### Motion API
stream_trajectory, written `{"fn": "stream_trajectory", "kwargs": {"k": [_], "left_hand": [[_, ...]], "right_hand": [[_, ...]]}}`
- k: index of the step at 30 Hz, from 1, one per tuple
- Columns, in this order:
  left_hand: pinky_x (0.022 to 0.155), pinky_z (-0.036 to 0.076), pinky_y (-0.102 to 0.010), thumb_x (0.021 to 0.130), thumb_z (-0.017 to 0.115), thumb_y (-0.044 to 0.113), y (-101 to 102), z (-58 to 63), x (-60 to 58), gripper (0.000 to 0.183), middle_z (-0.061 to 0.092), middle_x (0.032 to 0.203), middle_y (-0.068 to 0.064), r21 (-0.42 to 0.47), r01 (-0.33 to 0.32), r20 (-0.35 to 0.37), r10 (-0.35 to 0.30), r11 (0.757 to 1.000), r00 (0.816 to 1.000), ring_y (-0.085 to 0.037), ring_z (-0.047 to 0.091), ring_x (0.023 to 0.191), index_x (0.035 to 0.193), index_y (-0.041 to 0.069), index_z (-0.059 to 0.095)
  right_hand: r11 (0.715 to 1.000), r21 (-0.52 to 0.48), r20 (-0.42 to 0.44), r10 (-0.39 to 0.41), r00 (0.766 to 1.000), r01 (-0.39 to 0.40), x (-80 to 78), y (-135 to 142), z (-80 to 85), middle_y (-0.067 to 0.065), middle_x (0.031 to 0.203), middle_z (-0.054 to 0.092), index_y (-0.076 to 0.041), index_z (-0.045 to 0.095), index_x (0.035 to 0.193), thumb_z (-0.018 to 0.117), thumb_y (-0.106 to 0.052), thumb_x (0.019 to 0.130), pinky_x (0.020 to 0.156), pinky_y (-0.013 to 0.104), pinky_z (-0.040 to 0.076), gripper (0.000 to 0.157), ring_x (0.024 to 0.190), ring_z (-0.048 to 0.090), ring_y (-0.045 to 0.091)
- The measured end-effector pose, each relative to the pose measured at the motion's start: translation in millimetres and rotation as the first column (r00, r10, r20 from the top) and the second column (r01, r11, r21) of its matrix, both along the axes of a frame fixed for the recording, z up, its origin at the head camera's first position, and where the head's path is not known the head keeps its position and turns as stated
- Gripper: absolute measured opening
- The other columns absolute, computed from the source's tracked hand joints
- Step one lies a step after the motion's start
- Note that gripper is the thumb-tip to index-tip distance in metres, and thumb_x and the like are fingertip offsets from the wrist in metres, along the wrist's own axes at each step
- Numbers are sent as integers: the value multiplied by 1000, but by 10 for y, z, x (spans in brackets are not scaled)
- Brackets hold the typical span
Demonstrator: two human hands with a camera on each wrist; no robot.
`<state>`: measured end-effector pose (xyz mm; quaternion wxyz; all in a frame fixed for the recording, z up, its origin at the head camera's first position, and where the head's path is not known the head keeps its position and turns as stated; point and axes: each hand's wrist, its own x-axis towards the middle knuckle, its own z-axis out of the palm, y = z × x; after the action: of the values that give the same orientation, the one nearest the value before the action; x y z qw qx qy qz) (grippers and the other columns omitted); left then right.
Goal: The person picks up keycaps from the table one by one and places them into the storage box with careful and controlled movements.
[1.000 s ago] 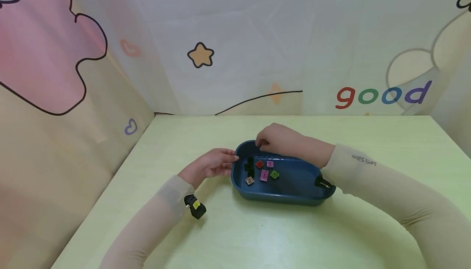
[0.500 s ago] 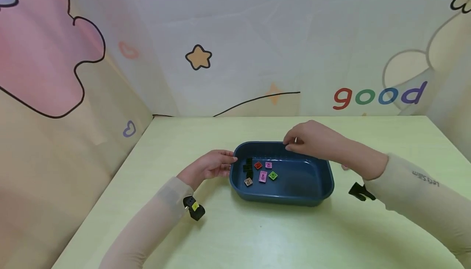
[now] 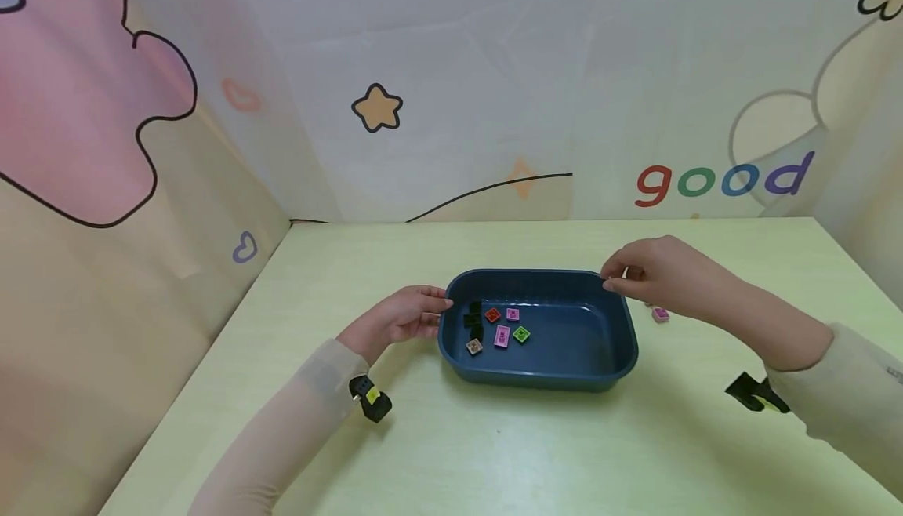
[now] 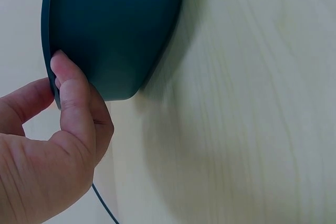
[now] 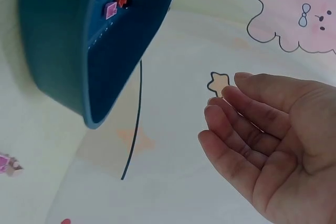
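A dark blue plastic tub [image 3: 536,383] stands on the table with several small toy bricks inside. They are a red brick [image 3: 492,314], a green brick [image 3: 521,334], a long pink brick [image 3: 502,336], a smaller pink brick [image 3: 513,314], a tan brick [image 3: 474,347] and black pieces [image 3: 474,320]. My left hand [image 3: 412,314] pinches the tub's left rim between thumb and fingers, as the left wrist view shows close up. Over the back right corner hovers my right hand [image 3: 652,269]. Its fingers [image 5: 226,124] are loosely bent and nothing sits between them.
Right of the tub, partly under my right forearm, a loose pink brick [image 3: 660,314] lies on the table [image 3: 508,461] beside a small piece. A printed cloth [image 3: 480,108] rises behind the table and along its left side.
My right hand has moved right, from above the tub's left back part to its back right corner. That uncovers the tub's right end and the loose pink brick. The left hand keeps its place.
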<state>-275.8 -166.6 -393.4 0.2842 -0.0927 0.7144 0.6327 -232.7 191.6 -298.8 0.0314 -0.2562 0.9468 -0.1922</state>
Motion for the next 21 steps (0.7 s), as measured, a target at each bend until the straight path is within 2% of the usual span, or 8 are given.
{"fn": "stream_trajectory", "kwargs": {"k": [4, 12, 17, 21], "left_hand": [[60, 56, -16, 106, 53, 11, 0, 3, 7, 11, 61, 90, 0, 7, 1, 3, -1, 1000, 1000, -10, 60, 72, 116, 8, 56], [60, 56, -17, 106, 54, 11, 5, 4, 18, 8, 61, 90, -1, 7, 0, 12, 0, 1000, 1000, -11, 59, 73, 113, 9, 55], [60, 56, -17, 106, 54, 11, 6, 4, 13, 7, 61, 90, -1, 10, -3, 16, 3, 1000, 1000, -12, 59, 73, 113, 9, 55], [60, 56, -17, 106, 54, 11, 11, 17, 7, 8, 60, 90, 0, 6, 6, 4, -6, 1000, 1000, -10, 59, 72, 113, 9, 55]], "right_hand": [[999, -34, 38, -24, 999, 25, 38, 137, -71, -3, 82, 70, -2, 74, 113, 71, -16, 96, 61, 24, 47, 22, 67, 56, 9], [998, -51, 33, -44, 999, 45, 70, 380, -261, -9, 74, 66, -3, 74, 113, 72, -18, 96, 66, 21, 52, 23, 70, 60, 5], [997, -53, 34, -58, 998, 60, 66, 508, -404, -4, 88, 73, -3, 74, 112, 73, -16, 95, 67, 19, 54, 22, 78, 63, 6], [997, -43, 22, -58, 998, 59, 34, 620, -537, 2, 101, 76, -4, 75, 112, 74, -19, 94, 70, 19, 55, 24, 84, 60, 4]]}}
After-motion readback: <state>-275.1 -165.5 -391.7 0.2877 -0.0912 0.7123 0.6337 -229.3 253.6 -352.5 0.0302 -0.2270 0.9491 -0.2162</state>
